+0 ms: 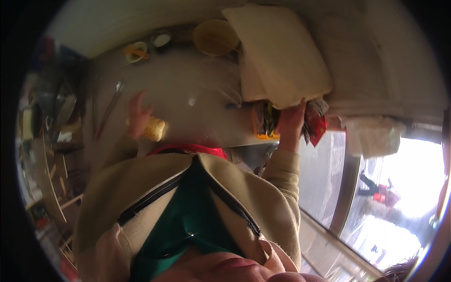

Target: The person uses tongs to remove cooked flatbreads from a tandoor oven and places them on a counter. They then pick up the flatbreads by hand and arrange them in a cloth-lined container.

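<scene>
My left hand [138,114] is over the left part of the grey table [176,84], its fingers spread. Right beside and partly under it lies a yellowish, roundish item [154,129], perhaps a piece of dough or bread. My right hand [291,121] reaches in at the table's right, its fingertips at the lower edge of a folded cream cloth [292,60]. Around that hand are an orange-edged container [266,134] with dark packets and a red packet [317,123]. The cloth and the packets hide part of its fingers, so its hold is unclear.
A long thin tool [110,109] lies left of my left hand. Along the back stand a white bowl [136,56] with an orange item, a small white item [161,40] and a round tan basket or board [215,37]. A bright window [405,176] is at right, a person [382,194] beyond.
</scene>
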The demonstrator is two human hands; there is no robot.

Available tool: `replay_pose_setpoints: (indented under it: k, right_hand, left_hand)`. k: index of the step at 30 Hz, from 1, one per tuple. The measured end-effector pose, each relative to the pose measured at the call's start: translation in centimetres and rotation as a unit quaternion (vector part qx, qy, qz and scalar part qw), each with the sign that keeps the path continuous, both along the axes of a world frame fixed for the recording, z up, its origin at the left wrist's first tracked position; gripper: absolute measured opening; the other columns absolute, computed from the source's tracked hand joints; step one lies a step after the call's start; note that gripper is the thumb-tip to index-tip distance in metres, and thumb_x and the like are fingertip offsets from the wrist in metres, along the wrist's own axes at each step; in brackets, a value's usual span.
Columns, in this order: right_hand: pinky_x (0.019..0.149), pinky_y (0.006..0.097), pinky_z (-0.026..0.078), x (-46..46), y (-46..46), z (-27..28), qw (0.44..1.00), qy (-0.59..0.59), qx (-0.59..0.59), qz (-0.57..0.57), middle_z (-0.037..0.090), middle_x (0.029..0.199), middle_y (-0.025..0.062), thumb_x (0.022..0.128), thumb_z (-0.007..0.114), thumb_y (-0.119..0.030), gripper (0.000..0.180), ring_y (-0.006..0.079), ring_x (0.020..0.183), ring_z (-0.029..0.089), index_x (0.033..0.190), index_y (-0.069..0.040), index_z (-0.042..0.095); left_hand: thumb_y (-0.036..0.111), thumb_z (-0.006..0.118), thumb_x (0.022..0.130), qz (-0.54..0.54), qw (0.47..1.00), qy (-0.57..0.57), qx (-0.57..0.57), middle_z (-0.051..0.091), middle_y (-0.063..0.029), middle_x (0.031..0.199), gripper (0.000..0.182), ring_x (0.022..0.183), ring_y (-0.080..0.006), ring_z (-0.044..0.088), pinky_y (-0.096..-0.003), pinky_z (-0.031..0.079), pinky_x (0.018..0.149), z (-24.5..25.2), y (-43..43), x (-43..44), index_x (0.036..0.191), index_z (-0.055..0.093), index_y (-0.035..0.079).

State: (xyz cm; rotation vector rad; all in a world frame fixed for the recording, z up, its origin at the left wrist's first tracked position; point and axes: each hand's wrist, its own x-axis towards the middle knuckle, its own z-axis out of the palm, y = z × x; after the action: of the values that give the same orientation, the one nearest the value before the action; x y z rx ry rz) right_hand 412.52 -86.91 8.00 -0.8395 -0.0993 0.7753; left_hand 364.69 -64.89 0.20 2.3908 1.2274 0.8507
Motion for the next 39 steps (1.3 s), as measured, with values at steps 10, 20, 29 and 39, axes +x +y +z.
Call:
replay_pose_setpoints:
  k: [10,20,29,39]
  right_hand:
    - [0.084,0.0381,0.050,-11.3,4.6,6.6,0.895,-0.434,-0.095,0.029,0.059,0.115,0.0140,0.090,0.063,-0.014,0.034,0.0238,0.102,0.057,0.120,0.000,0.055]
    - [0.097,0.0448,0.041,-36.2,16.1,7.7,0.574,-0.786,0.128,0.190,0.056,0.120,0.0099,0.062,0.083,-0.018,0.072,0.0306,0.113,0.052,0.130,-0.023,0.061]
    - [0.113,0.0474,0.027,-36.9,14.4,1.9,0.574,-0.746,-0.016,0.338,0.053,0.134,0.0058,0.082,0.069,-0.025,0.042,0.0298,0.135,0.037,0.123,-0.021,0.064]
    - [0.094,0.0416,0.048,-13.9,5.3,4.5,0.631,-0.728,-0.233,0.134,0.067,0.109,0.0156,0.082,0.065,-0.005,0.028,0.0344,0.105,0.061,0.109,-0.009,0.069]
  left_hand:
    - [0.026,0.070,0.088,-0.063,0.934,-0.149,-0.318,0.044,-0.0107,0.143,0.068,0.134,-0.0253,0.040,-0.0423,0.036,0.107,8.5,-3.4,3.1,0.147,0.038,0.012]
    - [0.034,0.068,0.087,0.031,0.935,-0.184,-0.301,0.053,-0.0113,0.129,0.059,0.115,-0.0236,0.053,-0.0418,0.045,0.096,8.7,-6.4,-6.1,0.133,0.048,0.004]
    - [0.026,0.042,0.104,0.161,0.661,-0.628,-0.378,0.058,-0.0085,0.125,0.033,0.121,-0.0194,0.052,-0.0379,0.043,0.101,0.8,-2.5,-23.0,0.128,0.051,0.005]
    - [0.038,0.055,0.097,0.378,0.651,-0.497,-0.431,0.056,0.0000,0.102,0.034,0.095,-0.0129,0.053,-0.0294,0.041,0.087,-6.0,-6.6,-28.0,0.119,0.057,0.013]
